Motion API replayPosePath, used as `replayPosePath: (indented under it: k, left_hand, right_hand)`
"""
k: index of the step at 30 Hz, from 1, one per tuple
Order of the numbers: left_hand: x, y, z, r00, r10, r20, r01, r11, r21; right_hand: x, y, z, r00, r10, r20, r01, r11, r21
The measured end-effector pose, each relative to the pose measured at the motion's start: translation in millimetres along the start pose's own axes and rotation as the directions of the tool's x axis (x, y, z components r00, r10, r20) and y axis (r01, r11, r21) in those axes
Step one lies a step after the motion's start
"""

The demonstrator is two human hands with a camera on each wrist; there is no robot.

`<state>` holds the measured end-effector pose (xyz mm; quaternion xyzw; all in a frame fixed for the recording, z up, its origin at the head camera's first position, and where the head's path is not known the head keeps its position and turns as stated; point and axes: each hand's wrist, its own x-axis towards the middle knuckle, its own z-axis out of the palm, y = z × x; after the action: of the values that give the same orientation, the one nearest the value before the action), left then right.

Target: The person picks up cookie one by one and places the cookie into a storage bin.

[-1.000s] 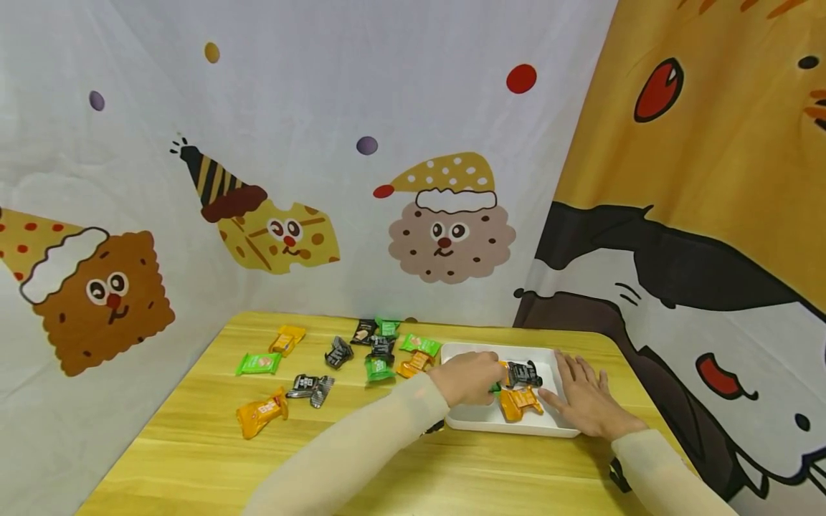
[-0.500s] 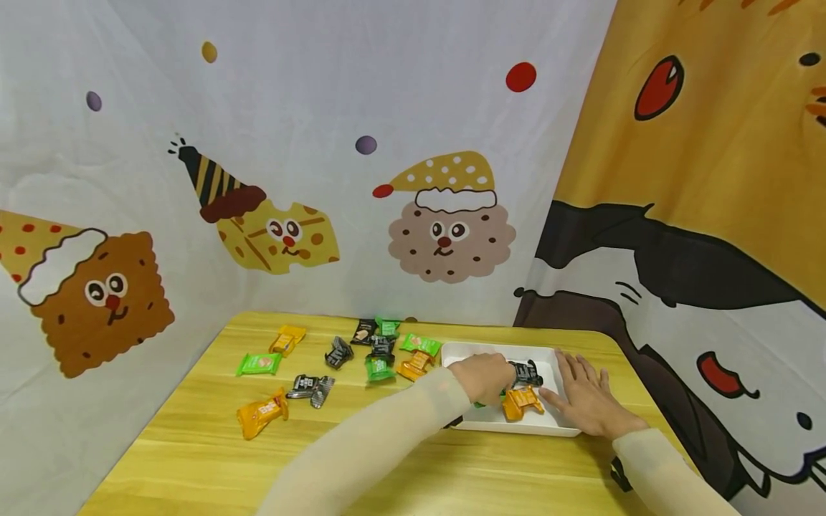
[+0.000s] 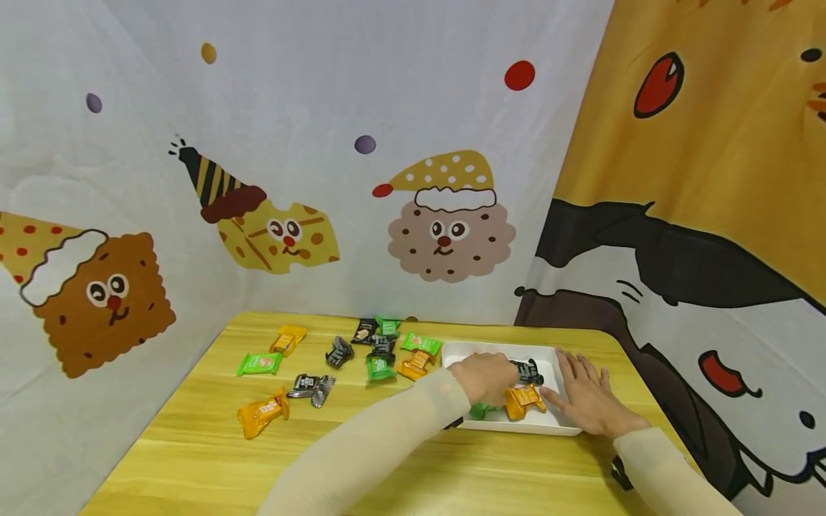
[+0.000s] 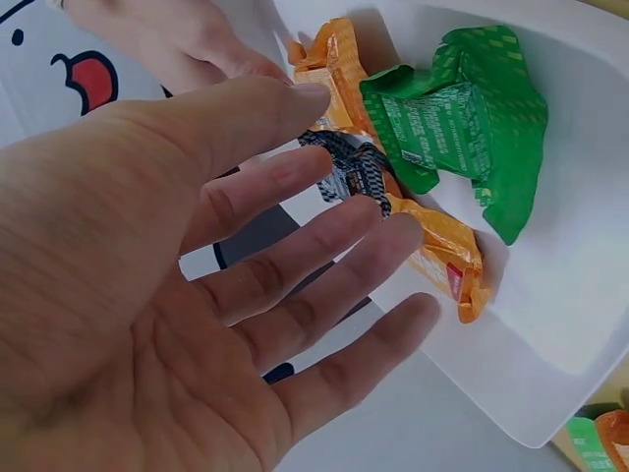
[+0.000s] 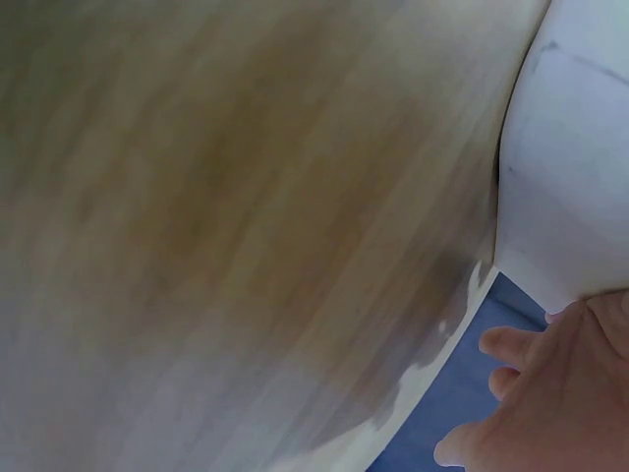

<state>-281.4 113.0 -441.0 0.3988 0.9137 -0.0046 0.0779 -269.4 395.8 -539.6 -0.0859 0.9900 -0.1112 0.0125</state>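
Note:
My left hand [image 3: 485, 378] reaches over the white tray [image 3: 516, 428], its fingers loosely extended and holding nothing in the left wrist view. A green-wrapped candy [image 4: 462, 128] lies in the tray just beyond the fingertips. Nearer those fingers are a black-wrapped candy [image 4: 359, 182] and two orange-wrapped candies, one [image 4: 334, 79] near the right hand and another [image 4: 447, 256] mostly hidden in the head view by my left hand. With fingers straight, my right hand [image 3: 594, 398] rests against the tray's right end. Its wrist view catches only part of that hand [image 5: 570, 393].
Left of the tray, several candies are spread on the wooden table [image 3: 213, 466]: a green one [image 3: 259, 364], an orange one [image 3: 262, 414], a black one [image 3: 338, 352], and a cluster including a bright green one [image 3: 379, 370]. A printed cloth [image 3: 310, 86] hangs behind.
The green candy, earlier at my left hand's fingertips, now lies farther left and nearer the front of the tray. My left hand has shifted slightly right. My right hand stays put.

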Motion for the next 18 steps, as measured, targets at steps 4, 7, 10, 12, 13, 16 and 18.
replayPosePath:
  k: [4,7,10,12,13,16,18]
  left_hand:
    - [-2.2,-2.9,3.6,0.999,0.024,-0.044,-0.022,0.999,0.046]
    - [-5.6,-5.5,6.0,0.998,0.038,-0.05,-0.035,0.997,0.068]
    - [-10.3,-9.5,8.2,0.996,0.056,-0.063,-0.051,0.996,0.076]
    - [-14.8,-13.0,9.6,0.995,0.067,-0.079,-0.062,0.996,0.062]
    - [-17.3,-14.8,10.2,0.994,0.071,-0.089,-0.066,0.996,0.053]
    - [-24.6,-20.2,11.5,0.991,0.067,-0.117,-0.065,0.998,0.019]
    - [-28.7,-23.7,12.8,0.988,0.067,-0.137,-0.066,0.998,0.016]
  right_hand:
    - [0.1,0,0,1.0,-0.001,-0.006,0.001,1.0,-0.006]
    - [0.1,0,1,1.0,-0.001,-0.01,0.001,1.0,-0.002]
    - [0.0,0,2,1.0,-0.001,-0.008,0.001,1.0,-0.001]
    - [0.0,0,2,1.0,0.001,-0.005,-0.001,1.0,-0.001]
    - [-0.1,0,2,1.0,0.001,-0.004,-0.001,1.0,-0.002]
    - [-0.1,0,1,1.0,0.004,-0.004,-0.004,1.0,-0.008]
    - [0.0,0,1,1.0,0.006,-0.005,-0.006,1.0,-0.011]
